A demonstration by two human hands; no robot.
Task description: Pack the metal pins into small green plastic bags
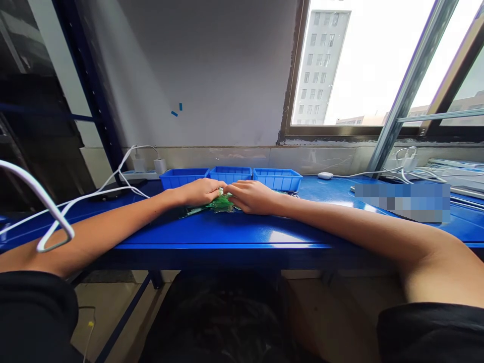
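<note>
In front of the blue bins, my left hand [202, 191] and my right hand [255, 196] meet over the table, their fingers closed and nearly touching. Between and below the fingertips shows a bright green thing [221, 203] with shiny, clear plastic-like material about it; its exact kind is too small to make out. Both hands pinch at this material. More shiny clear material [192, 210] lies by my left wrist. Some dark small pieces [291, 193] show behind my right wrist, partly hidden.
Three blue plastic bins stand side by side at the back: a left bin [183, 176], a middle bin [230, 172] and a right bin [278, 176]. White cables [109, 189] cross the left of the blue table [227, 234]. A metal post [397, 96] rises at right.
</note>
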